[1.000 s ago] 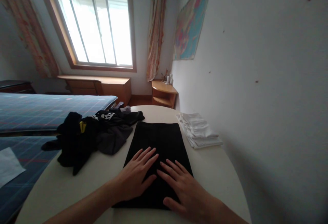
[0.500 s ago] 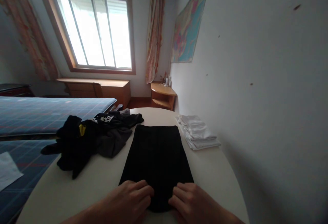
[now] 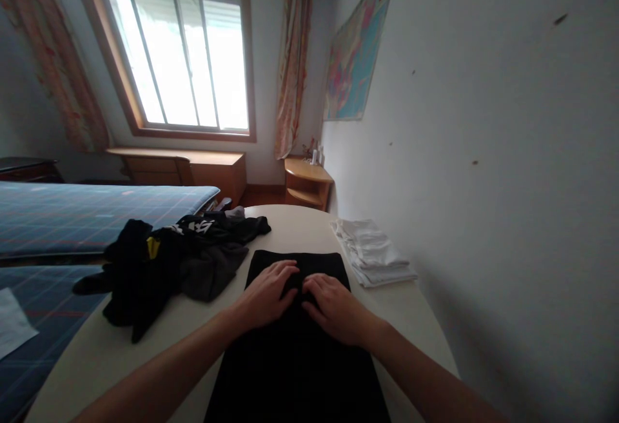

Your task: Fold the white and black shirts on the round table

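A black cloth (image 3: 297,371) lies flat on the pale round table (image 3: 290,226), its far edge straight and its near end running out of the picture. On its upper part rests my left hand (image 3: 271,291), fingers apart and bent a little. My right hand (image 3: 333,304) lies beside it on the same cloth, with the thumb spread from the fingers. The fingertips of the two hands are close together but apart. Nothing shows in either hand.
Crumpled dark clothes (image 3: 159,268) lie at the table's left side. Folded white cloths (image 3: 372,252) are stacked at the right, near the wall (image 3: 483,229). A bed with a plaid mattress (image 3: 97,216) stands to the left, a wooden desk (image 3: 217,157) beyond.
Both hands have moved forward from the cloth's near end to its upper part, and their fingers have opened. The black cloth now reaches further towards me, and its far edge lies slightly nearer.
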The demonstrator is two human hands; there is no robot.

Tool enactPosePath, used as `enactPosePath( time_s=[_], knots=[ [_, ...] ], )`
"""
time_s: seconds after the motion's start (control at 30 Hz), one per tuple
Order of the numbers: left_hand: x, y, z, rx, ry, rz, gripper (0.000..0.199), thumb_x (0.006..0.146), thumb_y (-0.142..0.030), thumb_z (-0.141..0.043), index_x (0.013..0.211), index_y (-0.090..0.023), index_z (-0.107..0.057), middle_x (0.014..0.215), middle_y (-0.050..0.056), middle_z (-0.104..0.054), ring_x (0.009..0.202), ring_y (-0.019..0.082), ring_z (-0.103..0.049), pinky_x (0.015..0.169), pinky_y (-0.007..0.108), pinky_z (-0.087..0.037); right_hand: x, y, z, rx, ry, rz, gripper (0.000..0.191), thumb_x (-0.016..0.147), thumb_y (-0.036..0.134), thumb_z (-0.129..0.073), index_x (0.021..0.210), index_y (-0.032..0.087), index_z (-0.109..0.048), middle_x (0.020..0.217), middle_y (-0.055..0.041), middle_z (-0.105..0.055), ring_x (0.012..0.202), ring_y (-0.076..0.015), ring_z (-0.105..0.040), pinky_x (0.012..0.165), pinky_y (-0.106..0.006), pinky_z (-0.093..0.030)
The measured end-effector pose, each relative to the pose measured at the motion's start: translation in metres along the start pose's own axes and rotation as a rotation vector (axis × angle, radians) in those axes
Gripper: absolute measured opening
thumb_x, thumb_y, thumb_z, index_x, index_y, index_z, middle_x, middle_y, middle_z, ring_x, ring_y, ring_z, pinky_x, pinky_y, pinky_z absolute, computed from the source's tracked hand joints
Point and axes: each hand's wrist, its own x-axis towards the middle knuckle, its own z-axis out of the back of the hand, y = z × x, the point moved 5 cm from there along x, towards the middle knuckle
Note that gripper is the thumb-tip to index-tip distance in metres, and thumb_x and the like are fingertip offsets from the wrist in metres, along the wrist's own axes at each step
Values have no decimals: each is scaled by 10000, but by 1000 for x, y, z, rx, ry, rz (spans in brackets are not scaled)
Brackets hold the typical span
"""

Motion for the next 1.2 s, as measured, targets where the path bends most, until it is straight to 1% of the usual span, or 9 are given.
enactPosePath(
  time_s=[0.07,0.13,0.23,0.43,0.57,0.67,0.9,1.07,1.2],
  knots=[
    [17,23,-11,70,18,75,469,941,-313,-500,1387,-167,-492,1522,134,-454,1425,268,-390,1184,457,-299,17,-24,-11,-9,-3,-80,462,1006,400,-444,1389,146,-495,1493,-162,-471,1430,-271,-356,1178,-460,-264],
    [26,45,-24,133,89,162,540,984,-399,-437,1451,-129,-440,1562,165,-392,1470,289,-314,1200,490,-239,28,-46,-23,-4,56,-171,611,1011,516,-386,1510,162,-374,1600,-154,-319,1507,-280,-194,1211,-496,-164],
    [31,64,-37,182,170,219,578,1011,-470,-359,1489,-150,-410,1580,162,-358,1492,284,-264,1206,515,-177,34,-69,-35,44,148,-266,723,988,630,-330,1561,192,-295,1643,-123,-215,1526,-288,-109,1216,-494,-116],
    [34,75,-36,176,164,256,577,987,-505,-400,1455,-176,-469,1531,142,-448,1432,313,-377,1174,509,-248,41,-94,-38,83,111,-350,697,998,600,-326,1538,160,-342,1609,-130,-310,1482,-274,-266,1197,-467,-173],
    [34,89,-21,153,55,296,479,959,-431,-467,1334,-152,-572,1382,151,-582,1288,295,-525,1100,428,-374,43,-102,-35,38,-28,-380,549,1014,454,-377,1446,127,-467,1482,-147,-492,1376,-263,-418,1150,-414,-269],
    [32,106,-10,159,20,312,485,918,-442,-527,1282,-131,-604,1273,156,-627,1209,312,-557,1049,429,-416,41,-107,-29,-7,-115,-417,438,984,379,-441,1321,131,-573,1332,-148,-594,1259,-264,-506,1092,-395,-331],
    [31,123,0,66,111,337,425,793,-445,-648,1128,-186,-682,1137,122,-694,1126,329,-582,1018,432,-443,37,-126,-33,26,-164,-451,372,913,422,-572,1171,158,-620,1187,-122,-632,1164,-259,-554,1035,-380,-383],
    [32,125,2,-22,138,388,331,744,-388,-682,1002,-182,-689,965,89,-714,963,290,-653,877,375,-507,38,-124,-27,153,-139,-370,290,888,321,-599,1121,151,-617,1105,-110,-668,1077,-247,-606,980,-375,-438],
    [31,124,10,-69,148,383,328,713,-269,-678,1033,-198,-664,904,33,-710,892,241,-669,799,315,-512,31,-121,-15,276,-111,-326,364,821,175,-589,1184,149,-607,1115,-113,-686,1038,-236,-643,957,-379,-477]
  ],
)
